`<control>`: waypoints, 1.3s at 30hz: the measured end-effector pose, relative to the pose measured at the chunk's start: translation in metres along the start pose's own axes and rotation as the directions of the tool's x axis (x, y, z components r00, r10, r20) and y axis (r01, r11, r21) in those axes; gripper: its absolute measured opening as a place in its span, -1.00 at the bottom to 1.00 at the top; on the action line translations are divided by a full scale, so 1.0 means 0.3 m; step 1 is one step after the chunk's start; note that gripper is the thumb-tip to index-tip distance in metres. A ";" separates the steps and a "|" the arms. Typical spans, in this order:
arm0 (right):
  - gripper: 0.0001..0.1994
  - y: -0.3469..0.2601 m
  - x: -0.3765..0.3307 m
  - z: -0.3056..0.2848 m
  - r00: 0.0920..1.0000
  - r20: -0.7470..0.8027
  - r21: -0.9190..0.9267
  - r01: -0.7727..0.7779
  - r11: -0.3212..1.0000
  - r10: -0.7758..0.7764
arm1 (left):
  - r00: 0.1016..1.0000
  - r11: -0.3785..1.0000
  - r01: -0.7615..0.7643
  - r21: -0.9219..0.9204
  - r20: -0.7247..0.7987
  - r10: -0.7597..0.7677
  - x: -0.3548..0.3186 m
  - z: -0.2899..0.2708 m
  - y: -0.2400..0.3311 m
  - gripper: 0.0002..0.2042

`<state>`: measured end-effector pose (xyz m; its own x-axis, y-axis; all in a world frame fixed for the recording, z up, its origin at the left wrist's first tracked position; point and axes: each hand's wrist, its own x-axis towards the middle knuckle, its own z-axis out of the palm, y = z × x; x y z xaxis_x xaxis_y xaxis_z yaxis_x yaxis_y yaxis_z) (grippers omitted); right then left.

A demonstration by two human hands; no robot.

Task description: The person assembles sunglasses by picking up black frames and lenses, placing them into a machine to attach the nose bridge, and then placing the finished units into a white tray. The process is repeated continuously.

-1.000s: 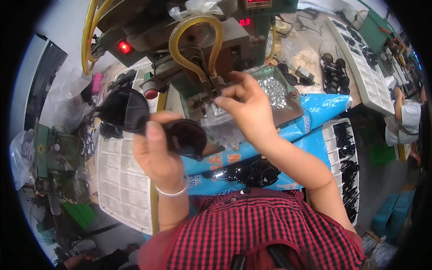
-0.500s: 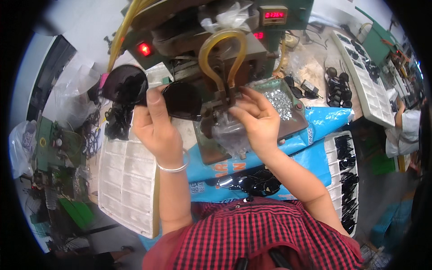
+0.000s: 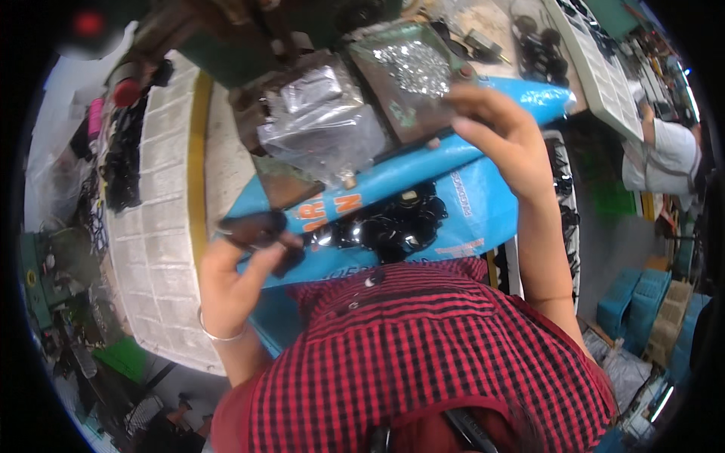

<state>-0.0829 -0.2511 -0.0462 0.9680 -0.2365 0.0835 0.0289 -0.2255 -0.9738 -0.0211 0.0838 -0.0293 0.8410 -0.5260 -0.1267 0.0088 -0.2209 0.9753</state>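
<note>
- The left hand (image 3: 230, 283) is low at the left, just above the red checked shirt (image 3: 423, 355). Its fingers curl round a pair of dark glasses (image 3: 253, 230), the grip pinching them between thumb and fingers.
- A thin bangle (image 3: 219, 334) circles the left wrist.
- The glasses are held over the edge of a blue bag (image 3: 453, 204), near the white gridded tray (image 3: 151, 226) on the worktop.
- The right hand (image 3: 502, 132) is raised at the upper right, fingers bent at the corner of a tray of small metal parts (image 3: 415, 68). Whether that grip pinches anything cannot be told.
- A crumpled clear plastic sheet (image 3: 325, 124) lies just left of the parts tray, under the green machine (image 3: 226, 38).
- A heap of dark glasses (image 3: 385, 226) lies in the blue bag, between the two forearms.
- Another person in a white top (image 3: 664, 151) is at the far right, well apart.
</note>
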 end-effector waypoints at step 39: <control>-0.16 0.688 -0.003 0.243 0.488 0.676 -0.587 -0.097 0.804 0.552 | 0.966 0.838 -0.021 0.546 -0.206 0.158 -0.010 0.392 -0.604 -0.76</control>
<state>-0.0595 -0.2284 -0.2627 0.6565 0.3990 -0.6401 -0.2172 -0.7127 -0.6670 -0.0888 0.0289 -0.2269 0.9249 -0.3739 0.0693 -0.3055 -0.6220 0.7209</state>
